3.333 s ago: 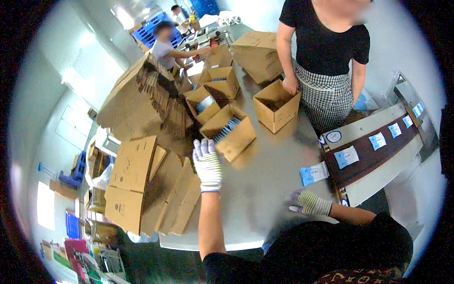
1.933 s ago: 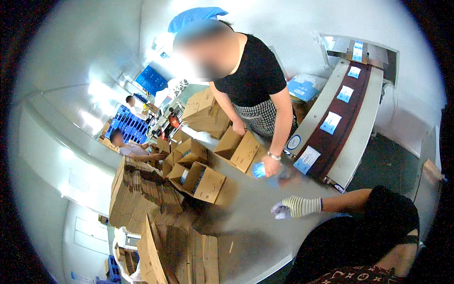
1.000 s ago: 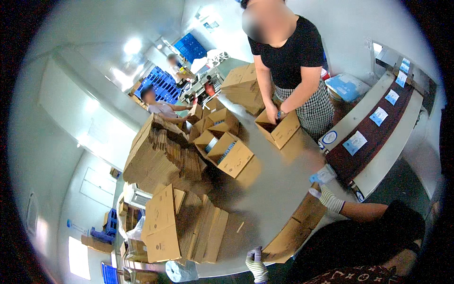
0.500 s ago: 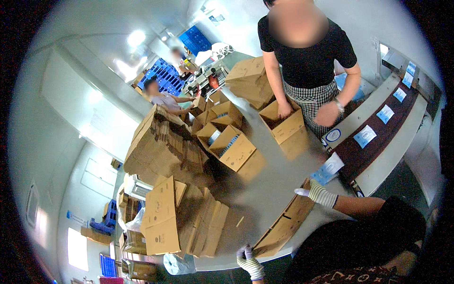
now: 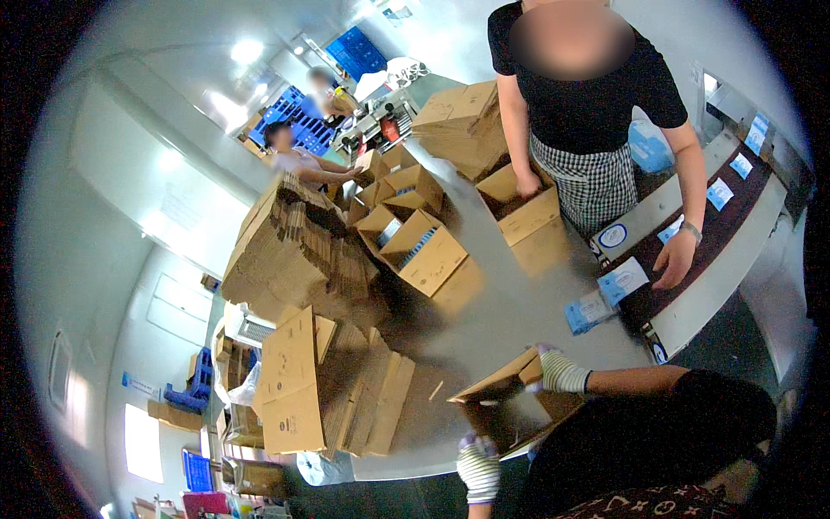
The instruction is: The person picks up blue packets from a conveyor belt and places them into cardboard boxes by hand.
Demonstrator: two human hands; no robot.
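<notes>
Both gloved hands, left grip (image 5: pixel 478 464) and right grip (image 5: pixel 558 370), clasping a flat brown corrugated cardboard carton (image 5: pixel 501 394) over grey surface (image 5: pixel 510 311); light, stiff, bendable—best held at opposite edges.

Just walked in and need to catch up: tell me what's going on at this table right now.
The person wearing the camera has a cardboard box at the near edge of the metal table; the gloved right hand grips its top flap, and the gloved left hand is at its lower end. Across the table, a co-worker in a black top has one hand in an open carton and the other on the dark conveyor carrying blue packets. Flattened cartons are stacked to the left.
</notes>
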